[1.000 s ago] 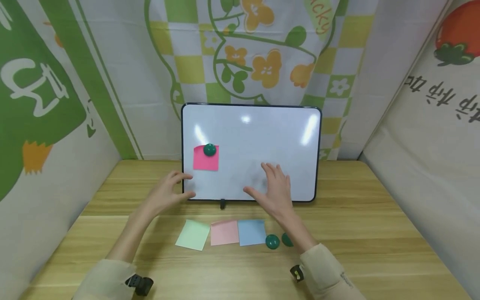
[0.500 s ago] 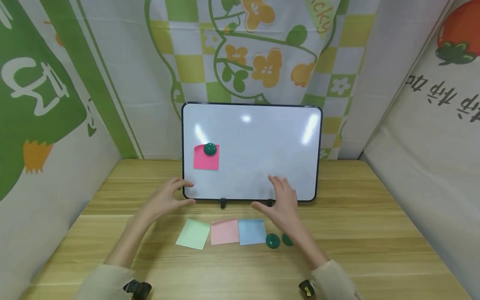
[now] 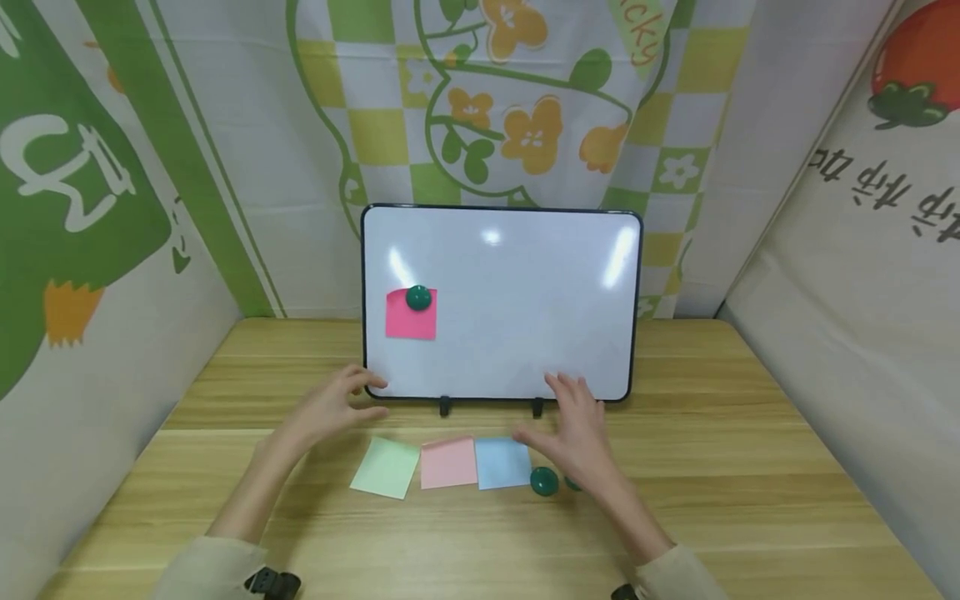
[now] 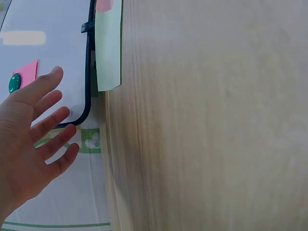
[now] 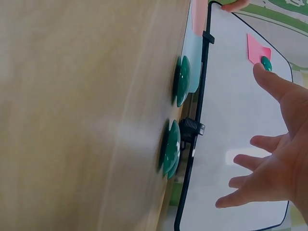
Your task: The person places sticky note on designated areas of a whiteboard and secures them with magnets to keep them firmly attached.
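Observation:
A whiteboard [image 3: 517, 275] with a black frame stands upright on the table. On its left part a green round magnet [image 3: 418, 297] sits over a hot-pink sticky note [image 3: 405, 325]. My left hand [image 3: 322, 410], fingers spread and holding nothing, hovers by the board's lower left corner. Over the table near the lower right part of the board, my right hand [image 3: 576, 429] is spread and holds nothing. Below the board lie a pale green note [image 3: 385, 469], a light pink note [image 3: 448, 463] and a blue note [image 3: 501, 467]. Beside them is a green magnet [image 3: 544, 481]; my right hand partly covers others [image 5: 172, 148].
Two black feet [image 3: 445, 407] support the board's lower edge on the wooden table [image 3: 450, 542]. Printed cloth [image 3: 532, 133] hangs behind the board and at both sides.
My right hand has moved down and slightly right, away from the board's face, baring the second black foot. My left hand has sunk a little. Notes and magnets stay in place.

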Demonstrator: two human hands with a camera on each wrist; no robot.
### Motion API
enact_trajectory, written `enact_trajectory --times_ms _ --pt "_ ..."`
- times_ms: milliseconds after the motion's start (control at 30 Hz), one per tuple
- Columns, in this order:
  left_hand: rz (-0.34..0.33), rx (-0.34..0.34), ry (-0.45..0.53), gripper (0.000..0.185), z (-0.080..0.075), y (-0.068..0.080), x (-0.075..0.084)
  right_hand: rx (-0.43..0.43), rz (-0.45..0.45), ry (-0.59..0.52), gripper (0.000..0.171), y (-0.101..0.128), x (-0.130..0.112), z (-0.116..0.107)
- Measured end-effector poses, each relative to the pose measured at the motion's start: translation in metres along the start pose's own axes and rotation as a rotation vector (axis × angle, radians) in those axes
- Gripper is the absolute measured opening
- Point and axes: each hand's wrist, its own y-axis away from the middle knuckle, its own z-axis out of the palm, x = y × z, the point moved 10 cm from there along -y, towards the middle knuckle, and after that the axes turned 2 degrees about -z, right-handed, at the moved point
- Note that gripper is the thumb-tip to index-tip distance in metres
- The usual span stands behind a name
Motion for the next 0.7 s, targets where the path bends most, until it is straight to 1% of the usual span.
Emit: enact_trajectory --times_ms 133,233,333,400,500,700 --pt "-0.013 -0.022 0.019 0.042 0.003 0.001 -0.002 0.008 0.015 0.023 0.094 0.004 0.007 -0.002" --pt "-0.047 -0.059 0.054 0.041 0.007 0.003 -0.005 0.003 0.028 0.036 0.092 0.006 0.012 -0.004" --pt "-0.073 -0.087 0.062 0.042 0.011 0.006 -0.008 -0.005 0.042 0.069 0.091 0.007 0.017 -0.005" --pt "-0.086 -0.095 0.056 0.043 0.013 0.008 -0.009 -0.006 0.055 0.088 0.090 0.008 0.021 -0.007" --pt "-0.087 -0.106 0.047 0.044 0.015 0.009 -0.009 -0.011 0.078 0.109 0.088 0.009 0.027 -0.009" --pt "-0.078 -0.126 -0.003 0.041 0.019 0.010 -0.007 -0.053 0.142 0.087 0.080 0.014 0.045 -0.007"
